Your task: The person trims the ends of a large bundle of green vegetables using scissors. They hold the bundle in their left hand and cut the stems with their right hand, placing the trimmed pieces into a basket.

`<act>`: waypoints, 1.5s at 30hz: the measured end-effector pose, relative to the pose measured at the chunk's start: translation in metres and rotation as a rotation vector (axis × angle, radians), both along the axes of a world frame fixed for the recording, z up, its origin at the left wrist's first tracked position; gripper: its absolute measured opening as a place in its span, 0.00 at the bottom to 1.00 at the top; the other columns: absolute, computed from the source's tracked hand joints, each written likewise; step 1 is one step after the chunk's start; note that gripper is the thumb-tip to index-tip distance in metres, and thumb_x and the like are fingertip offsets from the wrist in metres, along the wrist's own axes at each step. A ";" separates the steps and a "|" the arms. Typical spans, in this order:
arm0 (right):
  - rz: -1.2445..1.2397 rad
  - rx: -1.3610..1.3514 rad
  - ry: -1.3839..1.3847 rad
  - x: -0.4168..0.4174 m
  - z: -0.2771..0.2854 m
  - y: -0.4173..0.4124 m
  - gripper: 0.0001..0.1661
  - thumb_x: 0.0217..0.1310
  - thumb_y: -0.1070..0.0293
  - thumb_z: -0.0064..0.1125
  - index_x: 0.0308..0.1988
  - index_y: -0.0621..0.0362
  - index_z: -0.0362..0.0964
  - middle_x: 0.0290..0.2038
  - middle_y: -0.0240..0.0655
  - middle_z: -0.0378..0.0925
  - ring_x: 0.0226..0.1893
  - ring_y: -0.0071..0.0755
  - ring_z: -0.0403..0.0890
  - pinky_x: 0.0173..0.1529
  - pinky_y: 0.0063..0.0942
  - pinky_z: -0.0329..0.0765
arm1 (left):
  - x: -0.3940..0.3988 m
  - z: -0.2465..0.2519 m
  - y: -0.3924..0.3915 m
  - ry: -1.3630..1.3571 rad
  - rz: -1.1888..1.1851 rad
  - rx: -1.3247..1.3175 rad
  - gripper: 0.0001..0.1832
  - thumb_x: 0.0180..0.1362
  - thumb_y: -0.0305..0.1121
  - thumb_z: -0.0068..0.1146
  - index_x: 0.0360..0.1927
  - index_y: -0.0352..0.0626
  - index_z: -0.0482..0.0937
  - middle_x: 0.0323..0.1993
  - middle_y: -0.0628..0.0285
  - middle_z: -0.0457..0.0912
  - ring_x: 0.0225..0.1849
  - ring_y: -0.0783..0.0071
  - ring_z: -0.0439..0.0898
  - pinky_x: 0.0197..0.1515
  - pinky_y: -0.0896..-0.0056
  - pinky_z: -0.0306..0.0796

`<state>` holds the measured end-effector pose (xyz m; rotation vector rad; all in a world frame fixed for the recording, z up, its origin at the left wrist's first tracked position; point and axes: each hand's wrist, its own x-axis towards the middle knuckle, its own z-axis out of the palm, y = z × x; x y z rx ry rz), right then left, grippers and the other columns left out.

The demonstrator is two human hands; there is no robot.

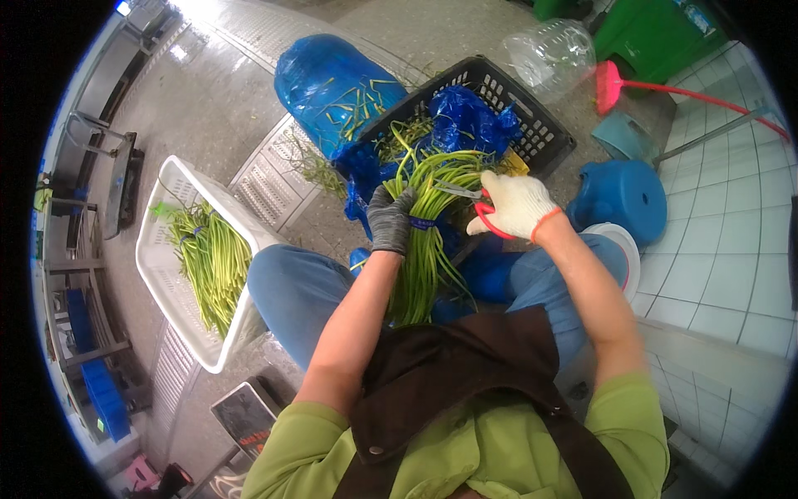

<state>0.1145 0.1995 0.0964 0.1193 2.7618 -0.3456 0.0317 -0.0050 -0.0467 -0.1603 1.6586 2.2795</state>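
My left hand (391, 219), in a grey knit glove, grips a large bunch of long green stems, which look like garlic scapes (416, 274), with a purple band (423, 222) around it. The bunch lies across my lap, its upper ends curling to the right over a black crate. In my right hand (514, 206), in a white knit glove, is a pair of scissors with red handles (483, 215). The blades reach into the upper part of the stems, a little right of my left hand. Whether the blades are apart is unclear.
At the left stands a white plastic basket (153, 262) with banded bunches of green stems. Ahead are a black perforated crate (536, 134) with blue plastic and trimmings, and a full blue bag (330, 81). A blue stool (623, 203) and tiled wall (717, 231) are at right.
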 end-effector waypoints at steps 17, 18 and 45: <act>-0.152 -0.234 -0.101 0.002 -0.011 0.007 0.43 0.44 0.32 0.70 0.41 0.61 0.70 0.37 0.54 0.81 0.43 0.61 0.81 0.48 0.45 0.76 | 0.006 0.010 -0.001 -0.103 0.131 0.180 0.12 0.59 0.20 0.61 0.46 0.39 0.78 0.39 0.62 0.83 0.38 0.72 0.82 0.43 0.71 0.77; -0.217 -0.319 -0.132 0.001 -0.010 0.005 0.44 0.45 0.32 0.70 0.44 0.62 0.69 0.39 0.53 0.81 0.44 0.59 0.81 0.49 0.43 0.76 | 0.006 0.009 0.000 -0.087 0.148 0.208 0.12 0.59 0.20 0.60 0.47 0.39 0.78 0.40 0.61 0.83 0.39 0.71 0.82 0.44 0.71 0.78; -0.558 -1.338 -0.227 0.003 -0.060 -0.012 0.45 0.53 0.21 0.50 0.37 0.58 0.66 0.29 0.35 0.72 0.24 0.28 0.77 0.31 0.31 0.82 | 0.014 0.013 -0.001 0.039 0.157 0.150 0.12 0.60 0.20 0.60 0.46 0.42 0.77 0.39 0.66 0.80 0.40 0.74 0.81 0.45 0.72 0.76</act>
